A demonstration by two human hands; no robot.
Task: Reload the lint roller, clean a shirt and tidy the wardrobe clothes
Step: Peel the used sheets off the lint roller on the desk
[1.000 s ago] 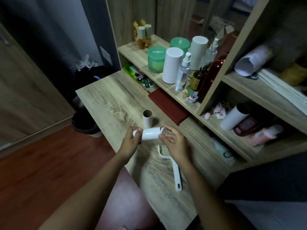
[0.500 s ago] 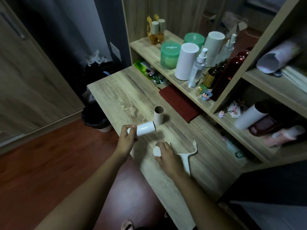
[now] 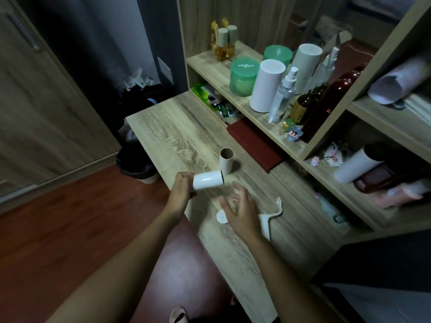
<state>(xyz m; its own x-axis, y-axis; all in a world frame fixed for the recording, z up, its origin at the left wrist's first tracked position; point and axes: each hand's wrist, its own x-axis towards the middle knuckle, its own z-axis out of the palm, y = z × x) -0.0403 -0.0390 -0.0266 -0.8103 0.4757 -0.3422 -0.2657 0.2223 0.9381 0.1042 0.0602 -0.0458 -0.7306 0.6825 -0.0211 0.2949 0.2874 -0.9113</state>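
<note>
In the middle of the frame, the new white roll (image 3: 207,180) is held by one end in the left hand (image 3: 180,194), just below the empty cardboard tube (image 3: 226,160). The right hand (image 3: 240,210) is spread open, holding nothing, above the lint roller handle (image 3: 265,226). The handle should be gripped firmly and the roll slid on straight.

All we saw were bare forearms, a bare left hand (image 3: 179,195) and a kinda blurry right hand (image 3: 241,212).
</note>
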